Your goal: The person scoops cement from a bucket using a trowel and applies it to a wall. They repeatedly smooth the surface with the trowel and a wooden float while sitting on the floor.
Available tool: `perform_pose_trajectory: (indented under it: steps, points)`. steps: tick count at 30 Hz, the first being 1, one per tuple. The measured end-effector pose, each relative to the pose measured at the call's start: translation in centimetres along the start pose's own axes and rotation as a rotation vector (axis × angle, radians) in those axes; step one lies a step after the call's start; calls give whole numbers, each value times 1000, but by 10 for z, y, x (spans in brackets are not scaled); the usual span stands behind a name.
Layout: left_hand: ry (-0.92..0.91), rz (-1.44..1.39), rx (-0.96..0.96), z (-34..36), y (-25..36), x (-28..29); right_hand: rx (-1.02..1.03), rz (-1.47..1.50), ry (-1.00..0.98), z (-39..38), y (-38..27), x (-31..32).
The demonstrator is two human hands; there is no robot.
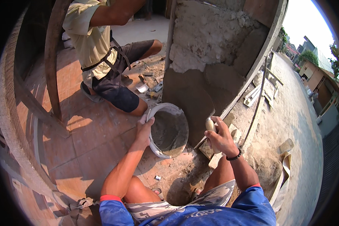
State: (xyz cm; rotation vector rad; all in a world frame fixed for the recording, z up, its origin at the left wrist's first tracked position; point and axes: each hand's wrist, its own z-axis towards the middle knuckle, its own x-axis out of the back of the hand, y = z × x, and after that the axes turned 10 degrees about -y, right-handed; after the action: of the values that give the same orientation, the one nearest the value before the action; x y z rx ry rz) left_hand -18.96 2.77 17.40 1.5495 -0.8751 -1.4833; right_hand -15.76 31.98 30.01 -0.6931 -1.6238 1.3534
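Observation:
My left hand (143, 129) is closed on the left rim of a round white bucket (153, 147). Grey wet mortar (165, 130) lies inside it, with some smeared on the walls. To the right, my right hand (221, 138) wraps around the pale wooden handle of a trowel (209, 123). Its metal shank points up towards the column, and I cannot make out the blade clearly. Just beyond both hands stands a column face (199, 41), rough and light grey above, coated with smoother dark mortar (188, 90) below. The bucket is close to the column's lower left corner.
A co-worker (98, 56) kneels on the left, near tools and rubble (142, 87). Wooden posts (52, 56) stand at the far left. A wooden board (252, 75) edges the column's right side. Beyond it are broken blocks (254, 96), a clear container (286, 145) and a paved street (299, 124).

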Motion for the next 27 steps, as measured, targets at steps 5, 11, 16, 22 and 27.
perform_pose_trajectory:
  steps: [5,11,16,22,27]
  points:
    - [26,47,-58,1,-4,8,160,228,118,24,-39,21]
    - [29,39,4,-6,1,1,226,384,179,-6,-60,34]
    - [4,33,16,-1,-9,6,250,410,203,-46,-59,57]
    - [-25,7,51,-2,-11,1,314,294,270,-79,-56,49]
    - [-4,34,65,1,-15,-4,164,552,6,-51,-43,43]
